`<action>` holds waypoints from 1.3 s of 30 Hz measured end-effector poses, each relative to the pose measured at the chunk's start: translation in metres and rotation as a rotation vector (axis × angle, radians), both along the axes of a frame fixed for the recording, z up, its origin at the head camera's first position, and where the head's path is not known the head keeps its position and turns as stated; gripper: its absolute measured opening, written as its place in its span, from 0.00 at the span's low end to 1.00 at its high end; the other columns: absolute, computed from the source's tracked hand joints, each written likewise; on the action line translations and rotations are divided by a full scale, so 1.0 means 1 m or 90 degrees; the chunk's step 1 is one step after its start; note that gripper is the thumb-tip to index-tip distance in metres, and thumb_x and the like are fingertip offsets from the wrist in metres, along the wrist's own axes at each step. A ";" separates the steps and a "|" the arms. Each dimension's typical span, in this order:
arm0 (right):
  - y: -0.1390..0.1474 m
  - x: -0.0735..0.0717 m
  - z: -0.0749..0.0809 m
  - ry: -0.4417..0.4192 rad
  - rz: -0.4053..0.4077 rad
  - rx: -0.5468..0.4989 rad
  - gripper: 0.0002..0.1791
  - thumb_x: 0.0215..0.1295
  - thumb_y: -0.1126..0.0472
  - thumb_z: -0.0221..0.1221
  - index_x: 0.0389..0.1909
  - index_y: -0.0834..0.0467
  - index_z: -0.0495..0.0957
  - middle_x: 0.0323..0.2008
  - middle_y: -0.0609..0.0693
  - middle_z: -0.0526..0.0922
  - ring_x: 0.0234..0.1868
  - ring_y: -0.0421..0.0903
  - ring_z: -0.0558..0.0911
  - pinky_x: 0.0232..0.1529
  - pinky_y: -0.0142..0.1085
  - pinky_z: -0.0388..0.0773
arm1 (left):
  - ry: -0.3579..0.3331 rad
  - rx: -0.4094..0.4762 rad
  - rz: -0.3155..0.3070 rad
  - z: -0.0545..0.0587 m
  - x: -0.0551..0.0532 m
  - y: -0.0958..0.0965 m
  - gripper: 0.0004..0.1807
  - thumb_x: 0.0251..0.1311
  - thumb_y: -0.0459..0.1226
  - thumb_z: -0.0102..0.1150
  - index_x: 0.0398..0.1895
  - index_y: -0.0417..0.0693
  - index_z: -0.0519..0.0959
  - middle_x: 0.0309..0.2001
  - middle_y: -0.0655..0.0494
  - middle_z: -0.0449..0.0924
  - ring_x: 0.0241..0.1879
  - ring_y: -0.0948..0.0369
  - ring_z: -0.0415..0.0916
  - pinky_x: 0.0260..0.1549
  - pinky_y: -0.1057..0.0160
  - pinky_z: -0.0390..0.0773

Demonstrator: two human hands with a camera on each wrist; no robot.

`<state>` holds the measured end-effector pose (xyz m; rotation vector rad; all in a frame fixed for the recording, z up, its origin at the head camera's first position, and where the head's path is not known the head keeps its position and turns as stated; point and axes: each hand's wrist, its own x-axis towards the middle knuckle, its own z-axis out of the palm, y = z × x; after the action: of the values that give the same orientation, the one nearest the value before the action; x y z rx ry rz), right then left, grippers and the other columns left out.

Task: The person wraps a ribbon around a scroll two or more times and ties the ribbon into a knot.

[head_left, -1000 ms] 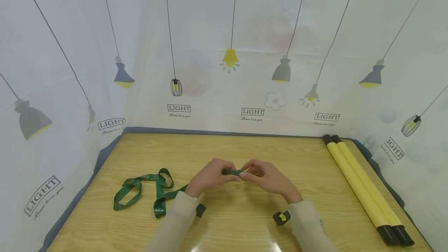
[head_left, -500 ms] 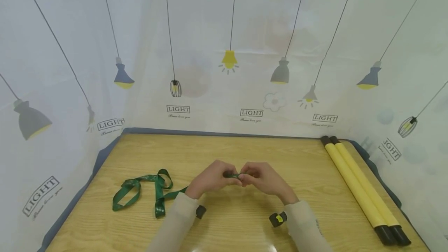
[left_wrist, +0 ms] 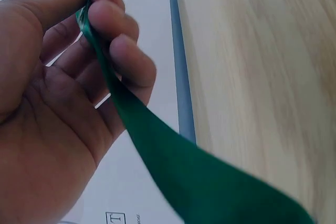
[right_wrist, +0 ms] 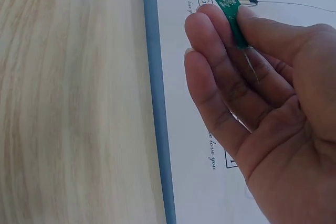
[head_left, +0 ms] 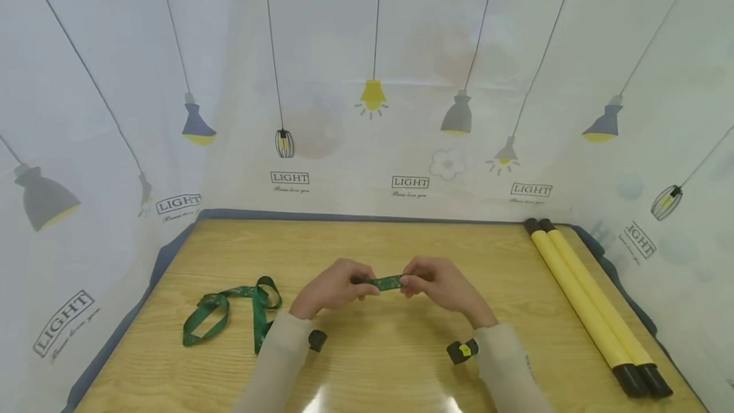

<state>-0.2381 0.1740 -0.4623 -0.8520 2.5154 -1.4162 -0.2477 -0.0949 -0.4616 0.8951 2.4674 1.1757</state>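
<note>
The left hand (head_left: pixel 334 285) and right hand (head_left: pixel 440 282) are pinching a green ribbon (head_left: pixel 389 283) — its held span is running crosswise between them above the table (head_left: pixel 390 355), ending at the right thumb — while more is lying beyond the left sleeve (head_left: pixel 281 352)

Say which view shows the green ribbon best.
Head, showing the ribbon held, and looped on the table. Left wrist shows a mostly plain stretch in the left hand; right wrist, a patterned end the right hand pinches.

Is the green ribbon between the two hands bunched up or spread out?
Spread out: there, the green ribbon shows as a flat, patterned strip.
</note>
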 end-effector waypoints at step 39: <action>0.054 -0.011 0.006 -0.034 -0.144 0.002 0.12 0.75 0.53 0.61 0.46 0.58 0.82 0.35 0.52 0.90 0.36 0.52 0.90 0.45 0.50 0.86 | -0.048 -0.015 0.090 0.014 -0.010 -0.072 0.14 0.69 0.49 0.64 0.38 0.48 0.86 0.26 0.47 0.80 0.21 0.57 0.67 0.22 0.64 0.67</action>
<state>-0.2495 0.2283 -0.4566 -0.5339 2.6411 -1.4742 -0.2579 -0.1665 -0.4476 0.6678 2.5129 1.1983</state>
